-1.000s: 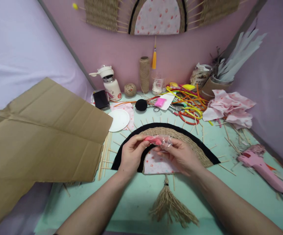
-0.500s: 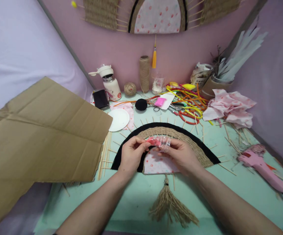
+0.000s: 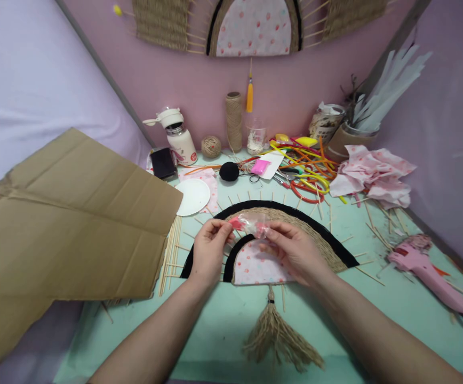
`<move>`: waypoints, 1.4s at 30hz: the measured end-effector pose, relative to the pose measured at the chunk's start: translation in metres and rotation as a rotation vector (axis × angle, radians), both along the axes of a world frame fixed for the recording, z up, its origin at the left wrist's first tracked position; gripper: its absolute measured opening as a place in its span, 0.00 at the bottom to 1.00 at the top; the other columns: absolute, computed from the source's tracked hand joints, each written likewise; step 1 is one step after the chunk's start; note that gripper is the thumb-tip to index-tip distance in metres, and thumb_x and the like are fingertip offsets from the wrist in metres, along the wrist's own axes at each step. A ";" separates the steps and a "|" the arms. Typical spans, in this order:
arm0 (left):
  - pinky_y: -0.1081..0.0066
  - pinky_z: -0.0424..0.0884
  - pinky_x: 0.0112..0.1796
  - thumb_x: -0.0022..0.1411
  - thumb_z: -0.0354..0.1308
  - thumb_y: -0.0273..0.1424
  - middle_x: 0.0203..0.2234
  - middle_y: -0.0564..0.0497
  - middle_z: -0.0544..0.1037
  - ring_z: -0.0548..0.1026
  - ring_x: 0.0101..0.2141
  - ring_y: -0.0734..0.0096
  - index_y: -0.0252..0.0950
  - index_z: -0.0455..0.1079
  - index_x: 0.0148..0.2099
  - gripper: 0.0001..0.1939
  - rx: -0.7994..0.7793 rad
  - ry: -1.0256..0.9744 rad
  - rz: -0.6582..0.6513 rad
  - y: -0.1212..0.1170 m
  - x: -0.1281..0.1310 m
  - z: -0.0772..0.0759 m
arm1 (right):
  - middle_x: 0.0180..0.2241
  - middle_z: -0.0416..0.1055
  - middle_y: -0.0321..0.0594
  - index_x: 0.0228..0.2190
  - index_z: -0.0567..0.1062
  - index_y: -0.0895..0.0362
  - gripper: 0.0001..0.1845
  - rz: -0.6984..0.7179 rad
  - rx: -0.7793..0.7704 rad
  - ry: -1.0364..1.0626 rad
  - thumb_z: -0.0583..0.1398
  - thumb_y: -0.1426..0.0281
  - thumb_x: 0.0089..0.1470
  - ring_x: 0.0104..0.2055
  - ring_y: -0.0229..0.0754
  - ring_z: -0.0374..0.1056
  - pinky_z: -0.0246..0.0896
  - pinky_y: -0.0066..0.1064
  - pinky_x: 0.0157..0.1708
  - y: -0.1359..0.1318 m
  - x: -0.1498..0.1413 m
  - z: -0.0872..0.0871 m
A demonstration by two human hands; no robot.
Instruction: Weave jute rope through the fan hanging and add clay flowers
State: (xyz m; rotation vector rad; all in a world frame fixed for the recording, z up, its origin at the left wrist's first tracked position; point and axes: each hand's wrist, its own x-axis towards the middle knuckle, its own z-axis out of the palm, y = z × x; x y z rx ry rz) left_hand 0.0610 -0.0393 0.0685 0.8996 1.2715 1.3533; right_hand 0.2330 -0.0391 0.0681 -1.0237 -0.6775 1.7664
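Observation:
Both my hands hold a small clear plastic packet with pink material (image 3: pixel 248 224) inside, just above the table. My left hand (image 3: pixel 209 250) pinches its left end with fingers closed. My right hand (image 3: pixel 291 249) grips its right end, fingers curled round it. Under them lies a half-round woven piece (image 3: pixel 319 237) with a black rim, a jute band and a flowered fabric centre (image 3: pixel 255 265). A jute tassel (image 3: pixel 277 336) hangs from its lower edge towards me.
A big sheet of cardboard (image 3: pixel 67 224) covers the left. Thin wooden sticks (image 3: pixel 171 250) lie beside it. A pink glue gun (image 3: pixel 427 272) rests at right. At the back stand a white plate (image 3: pixel 193 196), a bottle (image 3: pixel 177 140), twine spools (image 3: pixel 233 120), coloured wires (image 3: pixel 307 165) and crumpled cloth (image 3: pixel 371 173).
The packet and both hands have shifted slightly left and up; my fingers keep working at the packet. The view tilted a little.

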 end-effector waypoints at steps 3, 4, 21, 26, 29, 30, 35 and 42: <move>0.76 0.65 0.28 0.55 0.61 0.37 0.21 0.57 0.71 0.68 0.24 0.79 0.36 0.66 0.32 0.11 0.011 -0.001 0.082 0.006 -0.007 0.001 | 0.33 0.75 0.36 0.30 0.78 0.55 0.11 -0.088 -0.023 0.004 0.69 0.67 0.41 0.37 0.36 0.72 0.71 0.25 0.35 0.003 0.002 0.003; 0.76 0.65 0.28 0.55 0.61 0.38 0.22 0.57 0.71 0.68 0.24 0.78 0.36 0.65 0.32 0.11 0.012 0.021 0.104 0.007 -0.009 0.002 | 0.33 0.75 0.36 0.30 0.78 0.54 0.11 -0.102 -0.020 0.009 0.69 0.67 0.41 0.37 0.36 0.72 0.71 0.25 0.36 0.004 0.002 0.004; 0.65 0.67 0.43 0.55 0.60 0.30 0.42 0.46 0.71 0.70 0.44 0.64 0.39 0.68 0.45 0.14 0.382 0.628 -0.145 -0.015 0.004 0.014 | 0.37 0.75 0.40 0.35 0.76 0.54 0.08 -0.008 0.480 -0.519 0.62 0.68 0.51 0.39 0.42 0.71 0.68 0.35 0.41 -0.008 -0.002 0.003; 0.69 0.71 0.35 0.55 0.61 0.33 0.31 0.50 0.77 0.75 0.32 0.70 0.36 0.70 0.38 0.09 0.033 0.126 -0.286 -0.018 0.014 0.011 | 0.36 0.72 0.41 0.32 0.75 0.54 0.03 0.016 0.718 -0.651 0.60 0.71 0.53 0.43 0.43 0.68 0.65 0.36 0.44 -0.010 -0.004 0.007; 0.70 0.70 0.34 0.52 0.63 0.33 0.28 0.52 0.77 0.75 0.30 0.72 0.35 0.71 0.33 0.08 -0.031 0.020 -0.263 -0.015 0.014 0.010 | 0.37 0.70 0.41 0.35 0.74 0.54 0.05 0.018 0.762 -0.711 0.59 0.72 0.54 0.40 0.41 0.67 0.65 0.35 0.40 -0.011 -0.004 0.008; 0.70 0.70 0.35 0.52 0.64 0.33 0.28 0.52 0.77 0.75 0.30 0.72 0.35 0.71 0.33 0.08 -0.034 0.004 -0.259 -0.014 0.014 0.010 | 0.37 0.70 0.41 0.36 0.73 0.54 0.06 0.026 0.773 -0.723 0.59 0.72 0.54 0.39 0.41 0.67 0.66 0.34 0.38 -0.011 -0.004 0.008; 0.70 0.69 0.38 0.49 0.66 0.32 0.30 0.50 0.77 0.74 0.33 0.71 0.34 0.71 0.31 0.09 -0.009 -0.004 -0.281 -0.013 0.012 0.007 | 0.35 0.69 0.40 0.38 0.73 0.54 0.08 0.048 0.911 -0.794 0.58 0.74 0.55 0.37 0.39 0.66 0.63 0.32 0.36 -0.013 -0.004 0.008; 0.72 0.67 0.33 0.47 0.67 0.32 0.24 0.54 0.73 0.71 0.28 0.75 0.35 0.70 0.31 0.10 -0.094 -0.026 -0.318 -0.012 0.014 0.010 | 0.29 0.67 0.37 0.30 0.71 0.56 0.04 0.042 0.921 -0.856 0.57 0.77 0.53 0.32 0.38 0.63 0.59 0.31 0.32 -0.013 -0.004 0.008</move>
